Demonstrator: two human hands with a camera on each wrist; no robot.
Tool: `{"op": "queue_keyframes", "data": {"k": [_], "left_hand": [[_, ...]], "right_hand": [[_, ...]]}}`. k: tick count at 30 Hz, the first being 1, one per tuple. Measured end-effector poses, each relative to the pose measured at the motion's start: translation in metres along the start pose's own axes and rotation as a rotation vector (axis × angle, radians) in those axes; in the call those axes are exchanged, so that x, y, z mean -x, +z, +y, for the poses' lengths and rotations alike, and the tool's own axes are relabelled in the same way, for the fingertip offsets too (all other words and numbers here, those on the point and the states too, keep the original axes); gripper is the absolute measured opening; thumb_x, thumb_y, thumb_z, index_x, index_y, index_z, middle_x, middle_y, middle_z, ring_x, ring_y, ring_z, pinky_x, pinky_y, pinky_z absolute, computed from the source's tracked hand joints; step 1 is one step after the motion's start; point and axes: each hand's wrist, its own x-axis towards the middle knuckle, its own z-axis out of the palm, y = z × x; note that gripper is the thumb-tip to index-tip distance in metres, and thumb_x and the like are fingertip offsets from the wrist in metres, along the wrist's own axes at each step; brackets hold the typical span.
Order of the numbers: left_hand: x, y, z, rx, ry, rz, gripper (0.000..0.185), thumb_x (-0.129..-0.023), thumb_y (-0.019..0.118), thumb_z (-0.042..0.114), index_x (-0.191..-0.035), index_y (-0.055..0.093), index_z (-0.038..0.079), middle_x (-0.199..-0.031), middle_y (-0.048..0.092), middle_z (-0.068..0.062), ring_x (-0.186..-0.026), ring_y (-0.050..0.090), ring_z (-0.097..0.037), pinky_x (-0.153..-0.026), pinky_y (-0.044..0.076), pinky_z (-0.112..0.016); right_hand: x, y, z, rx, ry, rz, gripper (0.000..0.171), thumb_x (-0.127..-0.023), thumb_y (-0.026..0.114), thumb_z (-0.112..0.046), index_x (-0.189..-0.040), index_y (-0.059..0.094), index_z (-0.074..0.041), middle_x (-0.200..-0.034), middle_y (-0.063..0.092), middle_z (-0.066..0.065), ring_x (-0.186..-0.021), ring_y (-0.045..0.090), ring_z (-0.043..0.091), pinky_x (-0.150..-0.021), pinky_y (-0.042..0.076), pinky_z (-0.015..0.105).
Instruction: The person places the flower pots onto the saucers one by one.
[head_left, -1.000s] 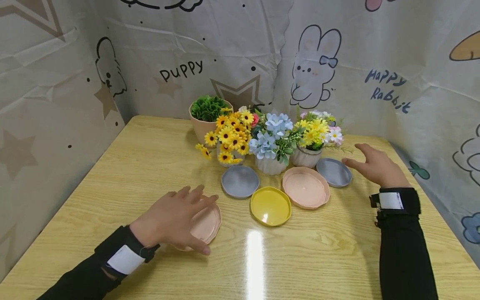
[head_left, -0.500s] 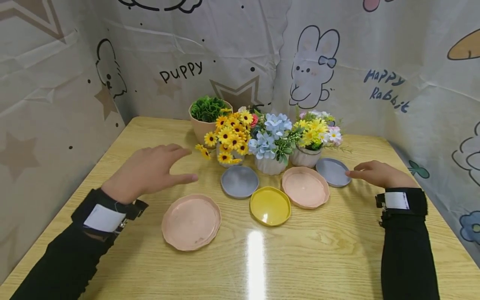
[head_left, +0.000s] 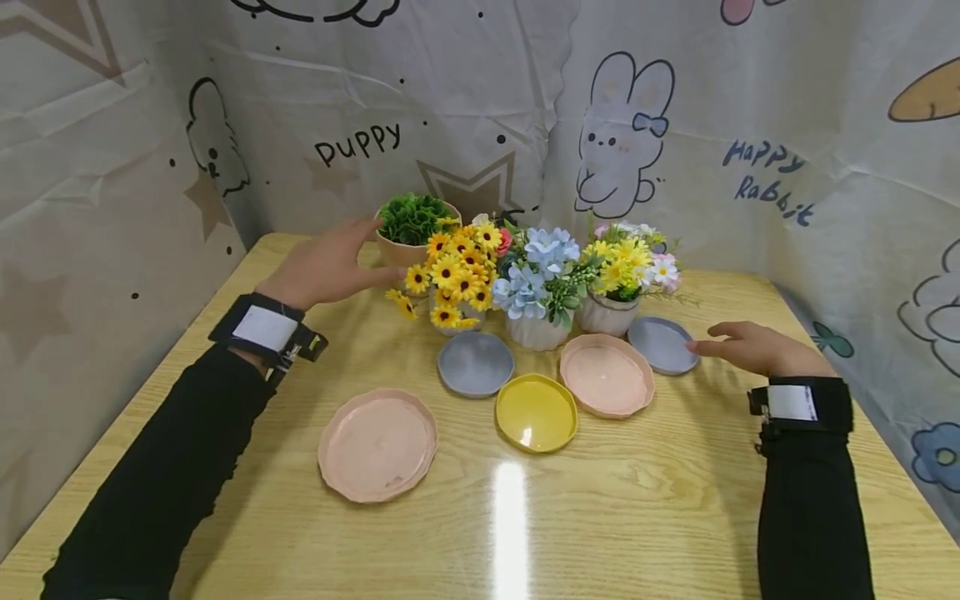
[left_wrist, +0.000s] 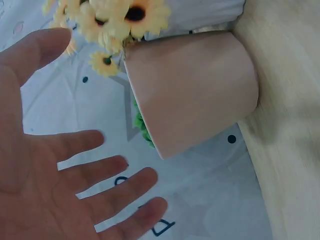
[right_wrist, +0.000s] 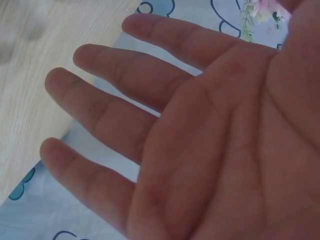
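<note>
Peach pot (head_left: pixel 400 253) stands upright just beyond the left hand (head_left: pixel 322 263), the nearer one, its thumb and fingers spread wide and gripping nothing. The right hand (head_left: pixel 759 348), also unfurled, hovers beside a grey saucer (head_left: pixel 660 343).

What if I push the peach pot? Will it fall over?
The peach pot might tip if pushed high, since it narrows downward. Its side looks smooth, so it may be slippery. Standing upright, it probably won't roll.
</note>
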Motion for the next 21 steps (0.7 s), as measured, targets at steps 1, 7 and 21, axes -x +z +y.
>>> {"op": "queue_keyframes", "data": {"k": [1, 7, 21], "left_hand": [[-0.004, -0.002, -0.001, 0.015, 0.0, 0.001, 0.101, -0.099, 0.063, 0.067, -0.169, 0.027, 0.004, -0.173, 0.027, -0.024, -0.157, 0.029, -0.047, -0.123, 0.03, -0.069], [-0.03, -0.007, -0.008, 0.096, 0.019, 0.006, 0.099, -0.1, 0.066, 0.059, -0.171, 0.021, 0.007, -0.176, 0.019, -0.023, -0.161, 0.02, -0.046, -0.126, 0.022, -0.067], [-0.075, 0.005, -0.03, 0.128, -0.007, -0.01, 0.126, -0.086, 0.08, 0.065, -0.174, 0.006, 0.014, -0.178, 0.003, -0.023, -0.161, 0.014, -0.047, -0.124, 0.022, -0.073]], "right_hand": [[0.0, 0.0, 0.0, 0.002, -0.001, 0.001, 0.097, -0.109, 0.047, -0.061, -0.157, 0.027, 0.021, -0.158, 0.025, 0.048, -0.143, 0.028, 0.067, -0.113, 0.035, 0.077], [0.003, -0.001, 0.0, 0.006, 0.001, 0.015, 0.096, -0.109, 0.048, -0.059, -0.156, 0.026, 0.022, -0.158, 0.022, 0.049, -0.144, 0.026, 0.068, -0.114, 0.034, 0.076], [0.003, -0.001, -0.001, -0.014, -0.009, 0.02, 0.093, -0.109, 0.049, -0.056, -0.157, 0.026, 0.021, -0.16, 0.024, 0.047, -0.145, 0.027, 0.066, -0.114, 0.034, 0.075]]}}
